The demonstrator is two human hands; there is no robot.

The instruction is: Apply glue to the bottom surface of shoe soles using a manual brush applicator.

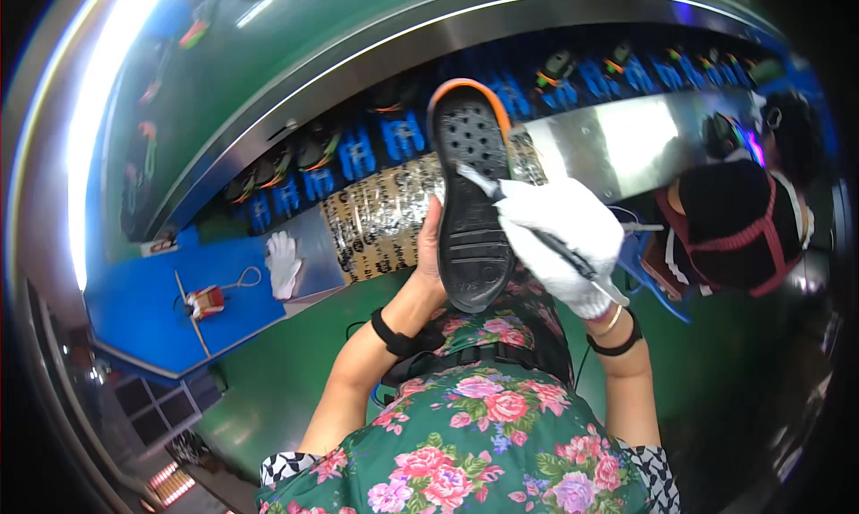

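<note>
Gripping shoe sole (470,214), gloved right hand (559,237) brushing

Position: head-mounted fisheye, left of a side-by-side pair.
Direction: looks steeply down over the floral-clad torso toward the conveyor (573,147).
Proximity: close; the raised shoe sole (472,219) fills the centre.
Distortion: straight edges bend near the rim.

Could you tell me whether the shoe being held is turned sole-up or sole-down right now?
Sole-up: the shoe shows its black treaded sole with an orange rim toward the camera, gripped by the bare left hand while the gloved right hand holds a brush against it.
</note>
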